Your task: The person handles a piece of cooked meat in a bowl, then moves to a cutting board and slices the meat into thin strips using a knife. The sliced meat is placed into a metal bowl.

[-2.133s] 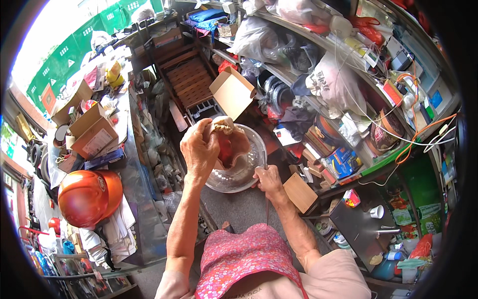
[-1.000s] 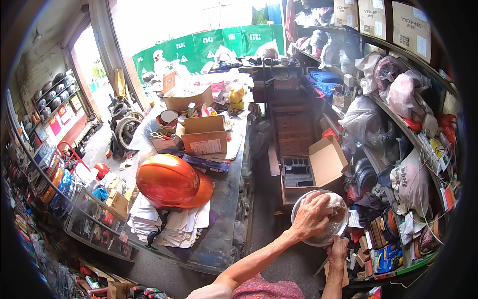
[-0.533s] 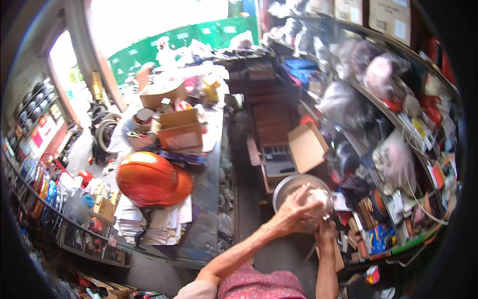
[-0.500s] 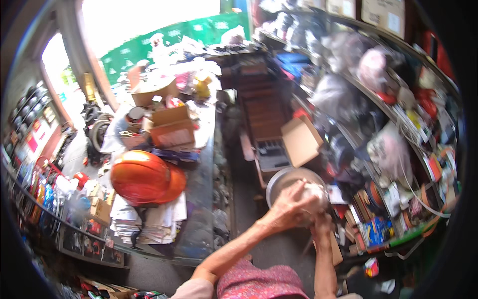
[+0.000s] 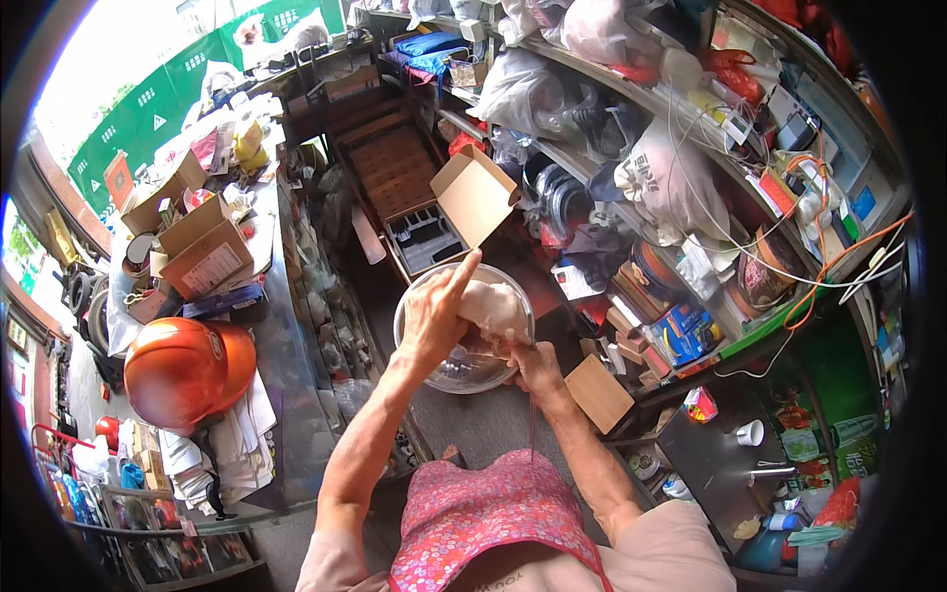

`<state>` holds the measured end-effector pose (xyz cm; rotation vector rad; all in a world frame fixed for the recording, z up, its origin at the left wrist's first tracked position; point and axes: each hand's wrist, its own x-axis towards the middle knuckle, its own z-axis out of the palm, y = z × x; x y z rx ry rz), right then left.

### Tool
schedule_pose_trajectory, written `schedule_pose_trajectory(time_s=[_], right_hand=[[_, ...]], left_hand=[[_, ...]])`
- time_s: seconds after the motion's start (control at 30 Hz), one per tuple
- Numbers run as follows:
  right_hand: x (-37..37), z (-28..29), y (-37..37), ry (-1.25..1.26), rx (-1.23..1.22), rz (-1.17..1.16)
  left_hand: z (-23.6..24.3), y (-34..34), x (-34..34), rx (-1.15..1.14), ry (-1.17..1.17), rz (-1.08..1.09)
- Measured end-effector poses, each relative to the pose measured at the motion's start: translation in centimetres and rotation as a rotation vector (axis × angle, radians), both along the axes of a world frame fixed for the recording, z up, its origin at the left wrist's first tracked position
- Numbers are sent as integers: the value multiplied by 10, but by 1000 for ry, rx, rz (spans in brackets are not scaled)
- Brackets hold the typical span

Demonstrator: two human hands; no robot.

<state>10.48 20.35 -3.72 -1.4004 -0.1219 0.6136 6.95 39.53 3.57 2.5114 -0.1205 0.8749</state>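
My left hand [image 5: 437, 314] is closed on a pale, lumpy item [image 5: 493, 308] over a round metal-looking bowl [image 5: 412, 350], its index finger pointing up along the bowl's inside. What the item is I cannot make out. My right hand [image 5: 534, 365] is closed at the bowl's right rim, just below the lump; a thin dark strip hangs down from it, too narrow to identify. Below both arms is a pink floral apron [image 5: 478, 513].
An orange helmet [image 5: 182, 370] lies on papers on the glass-topped left counter [image 5: 311, 434]. An open cardboard box [image 5: 473, 192] is ahead, beyond the bowl. Crowded shelves [image 5: 631, 89] line the right, above a dark side table [image 5: 705, 464] with a cup [image 5: 750, 432].
The view swung toward the left counter and is back over the bowl. The pale lump, earlier upright with reddish brown showing beneath, now lies across the bowl, and my left hand has turned over it.
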Motion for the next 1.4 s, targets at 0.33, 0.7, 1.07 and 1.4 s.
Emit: schedule_pose_trajectory(time_s=[0.33, 0.7, 1.07, 1.4], right_hand=[[1, 15, 4, 10, 44, 20], [0, 10, -4, -226, 15, 30], [19, -24, -11, -641, -211, 133], [9, -1, -6, -143, -28, -82]], left_hand=[[15, -3, 16, 235, -179, 138], [-31, -45, -38, 186, 6, 161], [-20, -24, -54, -42, -143, 168], [-32, 7, -57, -343, -92, 494]])
